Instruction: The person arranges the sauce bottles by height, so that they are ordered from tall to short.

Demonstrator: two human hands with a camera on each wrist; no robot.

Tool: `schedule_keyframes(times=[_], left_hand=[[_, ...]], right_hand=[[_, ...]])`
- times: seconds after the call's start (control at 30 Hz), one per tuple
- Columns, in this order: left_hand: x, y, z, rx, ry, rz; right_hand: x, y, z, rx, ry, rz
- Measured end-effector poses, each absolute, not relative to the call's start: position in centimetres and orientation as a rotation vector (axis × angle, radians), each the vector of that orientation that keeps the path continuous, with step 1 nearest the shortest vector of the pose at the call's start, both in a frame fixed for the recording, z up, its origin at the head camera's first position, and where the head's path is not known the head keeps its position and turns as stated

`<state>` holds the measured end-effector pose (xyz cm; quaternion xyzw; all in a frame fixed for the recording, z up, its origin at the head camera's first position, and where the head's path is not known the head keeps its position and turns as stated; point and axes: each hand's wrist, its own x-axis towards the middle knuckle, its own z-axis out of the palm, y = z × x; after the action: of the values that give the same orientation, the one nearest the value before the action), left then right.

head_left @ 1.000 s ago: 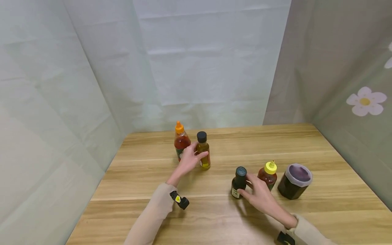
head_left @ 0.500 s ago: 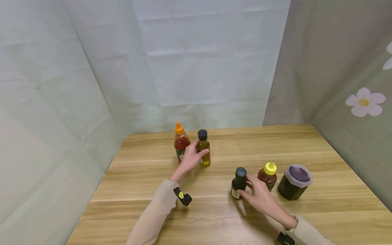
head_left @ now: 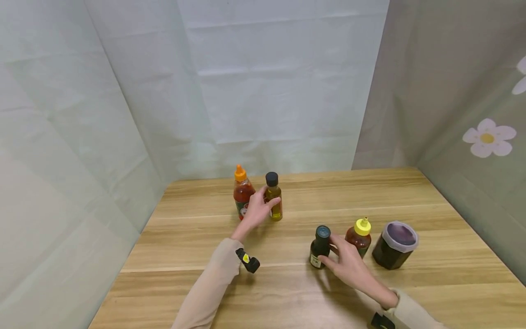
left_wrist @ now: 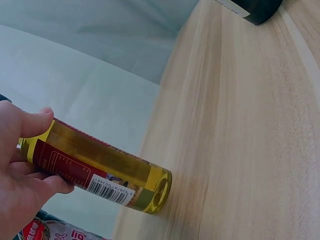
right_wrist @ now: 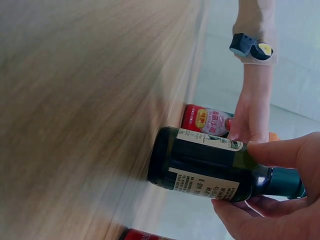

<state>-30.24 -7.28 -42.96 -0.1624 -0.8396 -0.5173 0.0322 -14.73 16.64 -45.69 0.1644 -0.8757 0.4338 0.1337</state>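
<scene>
My left hand (head_left: pixel 256 209) holds a slim bottle of yellow oil (head_left: pixel 276 211) with a black cap, thumb on one side and fingers on the other. In the left wrist view the bottle's dark red label (left_wrist: pixel 70 165) and barcode show, its base right at the tabletop. Just left of it stands a red sauce bottle (head_left: pixel 243 192) with an orange nozzle, partly behind the hand. My right hand (head_left: pixel 349 262) grips a dark bottle (head_left: pixel 319 250) near its neck; it stands upright on the table. The right wrist view shows its pale printed label (right_wrist: pixel 205 185).
Beside my right hand stands a red sauce bottle with a yellow nozzle cap (head_left: pixel 363 226), its lower part hidden. Right of that is a dark jar (head_left: pixel 389 252) with a pale rim. The wooden table (head_left: pixel 172 246) ends at fabric walls (head_left: pixel 287 91) behind and at the sides.
My left hand has shifted the oil bottle a little way toward the back of the table. My right hand and the dark bottle have stayed in place.
</scene>
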Motion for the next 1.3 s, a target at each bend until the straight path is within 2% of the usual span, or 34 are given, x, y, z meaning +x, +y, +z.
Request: schedule_keyframes(times=[1.3], left_hand=[[-30.6, -6.91, -43.25, -0.432, -2.592, -1.556]], right_hand=[[-14.56, 16.72, -45.73, 0.505, -2.525, 1.254]])
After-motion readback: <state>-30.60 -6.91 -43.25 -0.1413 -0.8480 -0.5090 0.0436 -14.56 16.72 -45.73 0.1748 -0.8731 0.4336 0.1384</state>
